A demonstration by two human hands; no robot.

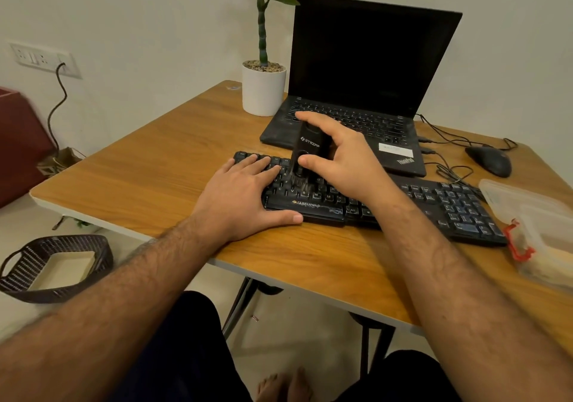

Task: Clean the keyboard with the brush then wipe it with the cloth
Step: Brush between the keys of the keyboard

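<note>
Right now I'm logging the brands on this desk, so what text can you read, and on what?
"ZEBRONICS": front edge of the keyboard, near the left hand.
"STRIFF": black brush gripped by the right hand.
"ThinkPad": palm rest of the laptop.
Single letters such as "C", "V", "B", "N", "M" and "Alt": keyboard keys.
White sticker on the laptop: too blurred to read.

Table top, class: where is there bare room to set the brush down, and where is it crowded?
Free: the wide wooden stretch of the table left of the keyboard and in front of the plant pot; also the near strip below the keyboard. Crowded: the right side, with laptop, mouse, cables and plastic container.
</note>
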